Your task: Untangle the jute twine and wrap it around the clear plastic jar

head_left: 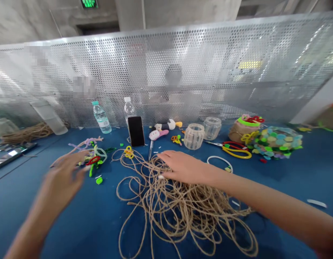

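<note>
A big messy pile of thin brown twisty jute string [179, 207] lies in the middle of a dark blue table top [45, 219], with loops going every way. The person's right hand [184, 167] rests on top of the pile. Its fingers [166, 155] are flat and loose, not clenched, and they do not seem to pinch any one string. The flat hand looks like it is pressing the loops down so they do not slide.

The person's left hand [65, 176] is up over the table, just beside a bunch of fuzzy pink, green and red pipe cleaners [93, 160]. This hand is blurry, so I cannot tell if its fingers are holding anything. They look a bit curled.

Other things sit near the back, by a shiny metal wall full of little holes [166, 72]. This may keep them away from the string. A black phone [136, 131] stands up on its end. Two clear glass jars [202, 133] sit side by side. Scissors with red and yellow handles [236, 150] lie flat beside a clear bowl of round, colourful felt pieces [276, 142]. A smaller bundle of the same kind of brown string [27, 133] sits far off to the left.
</note>
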Demonstrator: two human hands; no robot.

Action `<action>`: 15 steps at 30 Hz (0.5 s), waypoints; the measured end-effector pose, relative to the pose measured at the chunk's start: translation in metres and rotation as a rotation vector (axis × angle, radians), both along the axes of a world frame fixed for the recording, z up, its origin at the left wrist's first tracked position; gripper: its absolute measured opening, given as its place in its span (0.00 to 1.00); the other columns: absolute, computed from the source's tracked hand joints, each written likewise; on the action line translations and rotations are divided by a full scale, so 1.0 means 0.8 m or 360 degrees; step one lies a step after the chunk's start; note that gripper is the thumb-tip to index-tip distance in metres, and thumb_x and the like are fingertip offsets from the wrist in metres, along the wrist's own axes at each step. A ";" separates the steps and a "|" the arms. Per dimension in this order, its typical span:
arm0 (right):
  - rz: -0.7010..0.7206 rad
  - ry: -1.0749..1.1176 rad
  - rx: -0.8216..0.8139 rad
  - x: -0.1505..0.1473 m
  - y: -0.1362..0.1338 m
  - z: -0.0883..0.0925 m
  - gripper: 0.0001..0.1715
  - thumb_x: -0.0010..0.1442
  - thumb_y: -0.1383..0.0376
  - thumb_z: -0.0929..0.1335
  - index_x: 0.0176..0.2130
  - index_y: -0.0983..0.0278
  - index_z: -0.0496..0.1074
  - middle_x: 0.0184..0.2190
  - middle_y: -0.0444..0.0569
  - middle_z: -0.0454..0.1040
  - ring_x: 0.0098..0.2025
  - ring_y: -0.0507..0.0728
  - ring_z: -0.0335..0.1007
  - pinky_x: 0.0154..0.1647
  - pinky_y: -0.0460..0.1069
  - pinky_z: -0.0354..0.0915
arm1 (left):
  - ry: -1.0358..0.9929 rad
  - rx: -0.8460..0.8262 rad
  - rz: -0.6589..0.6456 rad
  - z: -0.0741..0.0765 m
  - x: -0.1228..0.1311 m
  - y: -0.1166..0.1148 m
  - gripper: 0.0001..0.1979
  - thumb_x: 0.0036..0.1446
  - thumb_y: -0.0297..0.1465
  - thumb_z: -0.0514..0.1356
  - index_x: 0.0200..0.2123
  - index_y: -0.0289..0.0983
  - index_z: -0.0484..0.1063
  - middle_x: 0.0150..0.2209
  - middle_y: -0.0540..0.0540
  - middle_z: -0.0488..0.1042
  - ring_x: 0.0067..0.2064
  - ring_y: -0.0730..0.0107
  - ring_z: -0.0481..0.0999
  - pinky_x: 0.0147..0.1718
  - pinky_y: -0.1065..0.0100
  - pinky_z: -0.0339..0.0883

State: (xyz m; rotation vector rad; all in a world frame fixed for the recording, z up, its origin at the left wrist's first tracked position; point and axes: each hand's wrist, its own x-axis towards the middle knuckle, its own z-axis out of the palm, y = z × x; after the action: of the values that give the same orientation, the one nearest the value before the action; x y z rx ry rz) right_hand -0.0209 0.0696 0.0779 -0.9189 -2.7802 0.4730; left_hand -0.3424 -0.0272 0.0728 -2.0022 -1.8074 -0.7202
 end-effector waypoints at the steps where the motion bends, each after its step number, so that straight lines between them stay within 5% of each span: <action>1: -0.0012 0.0051 -0.0012 -0.028 0.009 -0.007 0.31 0.56 0.59 0.66 0.56 0.70 0.61 0.53 0.65 0.63 0.55 0.70 0.59 0.53 0.62 0.56 | 0.0052 -0.0250 -0.0092 -0.009 0.005 0.030 0.19 0.60 0.31 0.50 0.55 0.40 0.59 0.56 0.41 0.63 0.57 0.57 0.62 0.54 0.52 0.59; 4: -0.0057 0.0162 -0.0080 -0.103 0.040 -0.034 0.35 0.54 0.60 0.67 0.56 0.75 0.57 0.50 0.69 0.64 0.52 0.71 0.61 0.49 0.61 0.59 | 0.0080 -0.0672 -0.0261 -0.036 0.015 0.115 0.26 0.47 0.29 0.58 0.53 0.32 0.62 0.54 0.35 0.64 0.57 0.50 0.62 0.51 0.55 0.61; 7: -0.0111 0.0295 -0.0214 -0.143 0.067 -0.062 0.44 0.50 0.58 0.70 0.57 0.77 0.53 0.53 0.73 0.60 0.55 0.72 0.57 0.50 0.60 0.59 | 0.0064 -0.0740 -0.0253 -0.048 0.013 0.159 0.13 0.44 0.27 0.58 0.37 0.32 0.72 0.34 0.40 0.75 0.38 0.56 0.74 0.39 0.60 0.68; 9: -0.0139 0.0399 -0.0321 -0.152 0.079 -0.076 0.55 0.43 0.55 0.74 0.59 0.77 0.50 0.56 0.74 0.55 0.58 0.74 0.52 0.52 0.62 0.56 | 0.0040 -0.0685 -0.0247 -0.041 0.012 0.159 0.06 0.48 0.26 0.55 0.29 0.32 0.72 0.28 0.41 0.73 0.32 0.60 0.73 0.35 0.62 0.67; 12: -0.0117 0.0603 -0.0513 -0.154 0.087 -0.087 0.63 0.35 0.53 0.76 0.60 0.74 0.49 0.57 0.71 0.54 0.58 0.72 0.51 0.54 0.61 0.55 | -0.0023 -0.0546 -0.0302 -0.013 0.024 0.134 0.08 0.53 0.27 0.52 0.30 0.33 0.71 0.30 0.42 0.72 0.34 0.63 0.72 0.37 0.62 0.67; 15: -0.0029 0.0810 -0.0791 -0.153 0.085 -0.084 0.37 0.48 0.57 0.72 0.53 0.70 0.60 0.47 0.58 0.68 0.47 0.60 0.67 0.46 0.53 0.64 | -0.0141 -0.0535 -0.0493 0.023 0.044 0.108 0.12 0.57 0.32 0.52 0.42 0.36 0.69 0.37 0.44 0.73 0.38 0.68 0.73 0.39 0.67 0.68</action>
State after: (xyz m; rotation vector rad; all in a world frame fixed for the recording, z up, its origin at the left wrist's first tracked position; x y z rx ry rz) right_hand -0.1437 0.1376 0.0103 -0.7643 -2.2206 1.2372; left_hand -0.3073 0.0590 0.0910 -2.5471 -1.7828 -0.6306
